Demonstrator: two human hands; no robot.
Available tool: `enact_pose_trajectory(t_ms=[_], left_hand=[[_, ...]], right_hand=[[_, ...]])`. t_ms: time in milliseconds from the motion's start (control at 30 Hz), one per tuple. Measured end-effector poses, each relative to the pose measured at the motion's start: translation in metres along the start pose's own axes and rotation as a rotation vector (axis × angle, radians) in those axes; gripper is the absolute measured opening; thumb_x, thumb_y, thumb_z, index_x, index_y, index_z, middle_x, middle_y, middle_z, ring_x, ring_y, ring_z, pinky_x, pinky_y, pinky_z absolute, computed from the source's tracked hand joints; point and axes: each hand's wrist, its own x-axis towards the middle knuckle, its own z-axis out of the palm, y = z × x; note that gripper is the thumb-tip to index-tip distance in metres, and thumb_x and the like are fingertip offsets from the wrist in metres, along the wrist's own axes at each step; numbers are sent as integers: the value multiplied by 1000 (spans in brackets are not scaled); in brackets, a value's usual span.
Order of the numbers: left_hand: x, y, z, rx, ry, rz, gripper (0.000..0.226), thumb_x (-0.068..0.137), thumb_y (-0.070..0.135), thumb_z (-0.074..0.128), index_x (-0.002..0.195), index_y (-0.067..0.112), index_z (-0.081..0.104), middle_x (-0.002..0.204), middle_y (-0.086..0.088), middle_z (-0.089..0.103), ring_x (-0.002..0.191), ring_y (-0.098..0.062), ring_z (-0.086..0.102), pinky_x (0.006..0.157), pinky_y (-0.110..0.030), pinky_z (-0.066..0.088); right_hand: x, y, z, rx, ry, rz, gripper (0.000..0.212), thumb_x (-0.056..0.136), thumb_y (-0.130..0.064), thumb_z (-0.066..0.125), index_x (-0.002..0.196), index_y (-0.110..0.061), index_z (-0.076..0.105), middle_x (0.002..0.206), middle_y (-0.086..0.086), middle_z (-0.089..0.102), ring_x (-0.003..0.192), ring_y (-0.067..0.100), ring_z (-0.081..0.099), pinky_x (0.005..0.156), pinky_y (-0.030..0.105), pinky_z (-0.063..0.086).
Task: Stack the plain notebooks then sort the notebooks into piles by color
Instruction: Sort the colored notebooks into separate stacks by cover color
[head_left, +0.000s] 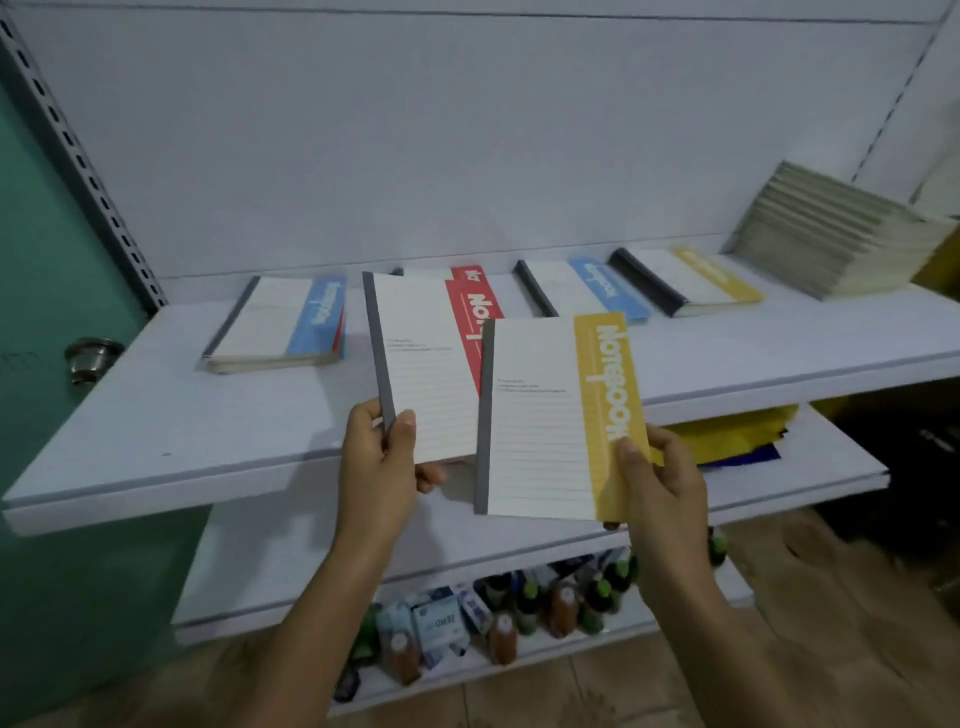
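Left hand (379, 457) pinches red notebook (426, 364) by grey spine; right hand (660, 483) pinches yellow notebook (540, 421), band reading "NOTEBOOK"; flat lined white covers, over shelf (156, 441) front edge.

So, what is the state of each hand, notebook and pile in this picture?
left hand: grips the red notebook at its grey spine.
red notebook: closed, held up.
right hand: pinches the yellow notebook at its lower corner.
yellow notebook: closed, held, partly in front of the red one.
blue-topped pile: flat on the shelf.
blue notebook: flat on the shelf.
yellow-topped pile: flat on the shelf.
plain stack: slanted, at the shelf's right end.
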Motion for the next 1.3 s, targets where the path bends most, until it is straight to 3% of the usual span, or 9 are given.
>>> enact_pose_trajectory(t_ms=[200,500,600,767,900,1000,1100,1167,1300], left_hand=[[-1,10,49,-114,-117,-32,26,94,4,52,103,29,48,95,-3,67,56,-12,65,51,-19,52],[125,19,69,-17,-4,19,33,96,14,51,129,15,47,110,-4,65,73,-17,69,58,-19,56],[177,14,72,208,94,86,29,96,15,48,125,10,52,112,-11,64,73,-17,63,53,-21,47],[214,-18,61,873,314,134,34,91,25,55,123,13,49,118,-10,58,103,-26,54,74,-37,47],[215,-51,51,1103,168,287,43,93,16,49,136,19,46,151,-8,32,139,-29,27,106,-48,33],[214,-54,49,1129,92,444,34,90,7,52,121,16,62,140,-7,49,132,-26,42,107,-43,33],[213,-53,50,1105,160,562,33,87,15,42,105,7,69,115,-14,67,105,-30,63,91,-40,48],[212,-52,53,1144,192,562,39,86,17,37,99,1,70,106,-18,69,94,-33,66,82,-40,54],[208,-38,82,1199,316,463,26,84,1,54,106,3,67,118,-18,63,113,-35,57,96,-45,44]], right_hand=[[28,1,-30,37,47,30,9,98,-24,47,104,-27,54,83,-3,66,62,8,58,46,26,45],[112,-32,-7,75,-7,2,9,98,-23,47,99,-27,55,82,-3,68,67,11,63,47,25,47],[151,-53,5,58,-45,-61,9,98,-21,48,104,-23,55,80,-2,66,66,15,59,47,27,46],[200,-51,24,81,-72,-96,15,97,-21,49,111,-19,55,96,0,65,72,17,58,49,29,45],[214,-29,35,121,-134,-29,11,98,-22,49,104,-23,58,86,-4,68,70,15,61,48,28,47],[224,-19,40,140,-166,7,9,97,-21,50,102,-22,58,81,-4,69,69,15,62,46,26,48],[241,-21,44,145,-213,22,10,97,-22,50,104,-21,57,74,-11,70,66,11,64,45,22,48],[253,-21,43,134,-250,18,9,97,-24,49,102,-23,57,75,-12,71,68,12,66,46,23,50],[277,-25,32,139,-304,18,8,97,-25,49,97,-29,56,78,-9,71,71,13,67,49,26,52]])
